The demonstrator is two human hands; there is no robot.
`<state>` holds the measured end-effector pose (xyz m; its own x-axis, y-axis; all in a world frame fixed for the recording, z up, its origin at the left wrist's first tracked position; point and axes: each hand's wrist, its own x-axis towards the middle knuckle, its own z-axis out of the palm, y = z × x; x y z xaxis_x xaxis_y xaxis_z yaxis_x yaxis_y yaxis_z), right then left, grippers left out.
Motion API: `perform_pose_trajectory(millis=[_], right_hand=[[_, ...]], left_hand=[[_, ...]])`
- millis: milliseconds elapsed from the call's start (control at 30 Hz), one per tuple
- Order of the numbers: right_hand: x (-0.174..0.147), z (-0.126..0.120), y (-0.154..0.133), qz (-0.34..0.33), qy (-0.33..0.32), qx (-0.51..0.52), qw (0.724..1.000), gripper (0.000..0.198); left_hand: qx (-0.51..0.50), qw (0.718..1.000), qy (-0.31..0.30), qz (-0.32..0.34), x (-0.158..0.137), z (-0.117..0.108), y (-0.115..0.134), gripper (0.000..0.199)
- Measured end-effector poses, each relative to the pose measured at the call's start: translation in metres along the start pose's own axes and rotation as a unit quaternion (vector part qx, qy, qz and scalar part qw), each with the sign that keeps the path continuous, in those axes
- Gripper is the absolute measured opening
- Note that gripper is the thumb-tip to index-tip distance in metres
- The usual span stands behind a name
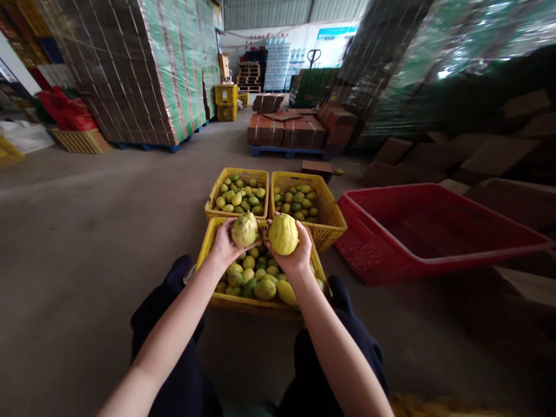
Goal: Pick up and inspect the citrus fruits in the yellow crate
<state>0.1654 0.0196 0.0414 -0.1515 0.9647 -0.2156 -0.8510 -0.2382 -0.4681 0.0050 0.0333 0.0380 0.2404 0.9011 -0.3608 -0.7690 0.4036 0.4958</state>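
My left hand (pixel 226 246) is closed around a dull yellow-green, knobbly fruit (pixel 245 230) that looks like a citron. In my right hand (pixel 299 255) sits a brighter yellow, ribbed citron-like fruit (pixel 283 234), fingers curled about it. Both fruits are held side by side, slightly apart, above a near yellow crate (pixel 256 305). Green and yellow fruits (pixel 264 289) lie in that crate, partly hidden by my hands and forearms. Just beyond stand a back left crate (pixel 237 172) and a back right crate (pixel 332 229), each holding similar fruits.
A large red tub (pixel 373 255) stands to the right, with flattened cardboard (pixel 495 156) behind it. Bundled cardboard on a blue pallet (pixel 289 152) lies ahead. Tall wrapped stacks (pixel 174 75) rise on both sides. Bare concrete floor (pixel 108 220) extends to the left.
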Motion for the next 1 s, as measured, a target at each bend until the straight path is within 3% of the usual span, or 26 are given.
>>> perform_pose_trajectory(millis=[133, 267, 433, 533, 600, 733, 800, 1000], right_hand=[[0.003, 0.001, -0.009, 0.028, -0.013, 0.015, 0.999, 0.032], [0.007, -0.003, -0.011, 0.061, -0.024, 0.007, 0.998, 0.029], [0.009, -0.002, 0.0, 0.081, 0.021, -0.002, 0.996, 0.028], [0.008, 0.001, 0.003, 0.058, 0.06, 0.012, 0.996, 0.028], [0.008, 0.001, 0.0, 0.03, 0.07, 0.03, 0.997, 0.027], [0.008, -0.005, -0.007, -0.009, 0.06, 0.045, 0.997, 0.032], [0.01, -0.008, -0.007, -0.023, 0.043, 0.059, 0.997, 0.034], [0.017, -0.012, 0.006, -0.066, 0.005, 0.118, 0.991, 0.034]], left_hand=[[-0.009, 1.0, -0.008, 0.004, -0.003, 0.001, 0.002, 0.049], [-0.064, 0.997, 0.035, 0.033, -0.002, 0.006, 0.002, 0.052], [-0.143, 0.982, 0.084, 0.09, 0.007, 0.017, -0.008, 0.051], [-0.14, 0.978, 0.107, 0.113, 0.014, 0.022, -0.012, 0.049], [-0.116, 0.98, 0.094, 0.135, 0.018, 0.024, -0.015, 0.047], [-0.089, 0.979, 0.013, 0.18, 0.021, 0.031, -0.021, 0.044], [-0.106, 0.978, 0.008, 0.178, 0.02, 0.035, -0.025, 0.043], [-0.17, 0.981, 0.041, 0.083, 0.017, 0.038, -0.032, 0.039]])
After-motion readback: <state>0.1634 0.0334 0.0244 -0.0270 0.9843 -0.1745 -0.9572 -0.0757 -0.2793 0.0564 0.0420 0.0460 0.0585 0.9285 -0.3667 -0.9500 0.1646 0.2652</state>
